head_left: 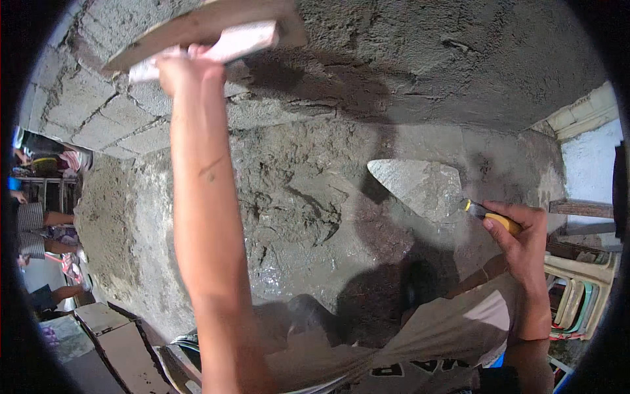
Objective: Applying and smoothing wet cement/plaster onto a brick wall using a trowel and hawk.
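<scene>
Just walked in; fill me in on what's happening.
A person's left hand grips a wooden float up at a block wall. Their right hand holds a pointed, mortar-smeared trowel. Lumpy, wet-looking mortar lies below. Bare blocks show on the wall's left; rough grey coating covers its right.

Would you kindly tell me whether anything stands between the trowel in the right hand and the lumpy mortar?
Nothing visible does: between the trowel, held by the right hand, and the mortar I see only floor, partly in shadow. The left forearm is left of that gap.
</scene>
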`<act>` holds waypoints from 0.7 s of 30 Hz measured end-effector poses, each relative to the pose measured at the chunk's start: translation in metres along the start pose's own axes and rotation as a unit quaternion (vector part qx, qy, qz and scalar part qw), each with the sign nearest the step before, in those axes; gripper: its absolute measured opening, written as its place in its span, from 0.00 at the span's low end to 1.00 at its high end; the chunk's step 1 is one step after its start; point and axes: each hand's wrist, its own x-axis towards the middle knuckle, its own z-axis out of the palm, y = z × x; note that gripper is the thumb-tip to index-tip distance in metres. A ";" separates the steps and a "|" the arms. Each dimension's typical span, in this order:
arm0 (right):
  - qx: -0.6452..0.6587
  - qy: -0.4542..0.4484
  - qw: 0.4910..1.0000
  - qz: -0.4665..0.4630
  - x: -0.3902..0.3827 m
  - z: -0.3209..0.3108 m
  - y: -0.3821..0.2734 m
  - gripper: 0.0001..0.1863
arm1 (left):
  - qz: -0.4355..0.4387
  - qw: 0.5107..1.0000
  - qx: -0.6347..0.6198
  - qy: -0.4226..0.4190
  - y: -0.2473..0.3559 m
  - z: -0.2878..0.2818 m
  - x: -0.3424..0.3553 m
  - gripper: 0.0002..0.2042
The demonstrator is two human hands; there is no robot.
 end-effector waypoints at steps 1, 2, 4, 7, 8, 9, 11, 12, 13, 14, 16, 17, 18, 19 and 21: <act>0.000 -0.021 1.000 0.020 0.003 0.001 0.002 0.12 | 0.007 0.999 0.035 -0.036 0.004 -0.016 -0.009 0.25; 0.004 -0.021 1.000 0.022 0.001 0.001 0.005 0.12 | 0.014 0.995 0.069 -0.072 0.010 -0.032 -0.026 0.26; -0.021 -0.021 0.999 0.025 -0.005 -0.014 0.012 0.14 | 0.028 0.995 0.095 -0.006 -0.019 -0.043 -0.069 0.29; -0.081 -0.028 0.996 -0.022 -0.013 -0.025 0.015 0.15 | 0.012 0.990 0.075 0.115 -0.073 -0.108 -0.091 0.34; -0.080 -0.022 0.996 -0.022 -0.012 -0.023 0.012 0.15 | 0.013 0.987 0.066 0.146 -0.099 -0.139 -0.089 0.34; -0.080 0.000 0.997 -0.021 -0.009 -0.019 0.009 0.14 | -0.039 0.988 0.041 0.147 -0.122 -0.143 -0.107 0.34; -0.068 0.008 0.997 -0.039 0.001 -0.006 0.009 0.13 | -0.054 0.982 0.019 0.181 -0.151 -0.173 -0.102 0.30; -0.047 0.010 0.998 -0.029 0.001 -0.010 0.009 0.12 | -0.128 0.981 -0.037 0.139 -0.165 -0.177 -0.100 0.30; -0.027 0.012 0.999 -0.019 0.002 -0.014 0.009 0.12 | -0.123 0.980 -0.015 0.157 -0.183 -0.177 -0.094 0.31; -0.028 0.012 0.999 -0.030 0.004 -0.015 0.010 0.12 | -0.113 0.978 0.008 0.174 -0.195 -0.173 -0.082 0.31; -0.028 -0.007 0.998 0.052 0.009 -0.018 0.015 0.12 | -0.116 0.983 -0.016 0.143 -0.205 -0.161 -0.064 0.30; -0.036 -0.001 0.998 0.057 0.014 -0.018 0.020 0.12 | -0.091 0.964 0.066 0.242 -0.211 -0.118 -0.070 0.31; -0.050 0.024 0.998 0.038 0.013 -0.020 0.024 0.12 | -0.110 0.965 0.073 0.228 -0.211 -0.110 -0.076 0.33; -0.056 0.033 0.998 0.020 0.021 -0.016 0.028 0.12 | -0.097 0.966 0.086 0.222 -0.208 -0.119 -0.071 0.34; -0.068 0.019 0.998 0.005 0.026 -0.017 0.029 0.12 | -0.083 0.970 0.089 0.209 -0.197 -0.111 -0.067 0.34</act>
